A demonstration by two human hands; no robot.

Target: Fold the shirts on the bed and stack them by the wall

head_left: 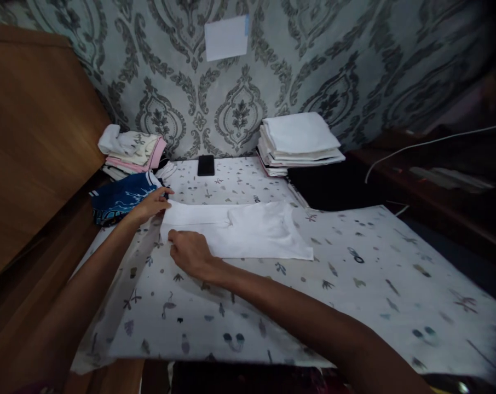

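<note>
A white garment, folded into a long strip, lies across the patterned cloth in front of me; its exact kind does not show. At its left end, my right hand has its fingers curled and pinched on the near corner. My left hand is at the far left corner, fingers stretched out and the tips touching or just beside the fabric. Wrinkles run over the garment's right part. Close behind my left hand sits a folded blue garment with white print.
A patterned cloth covers the table. At the back stand a stack of white folded clothes, a pile of pink and cream clothes and a black phone. Black fabric lies right; a wooden panel rises left.
</note>
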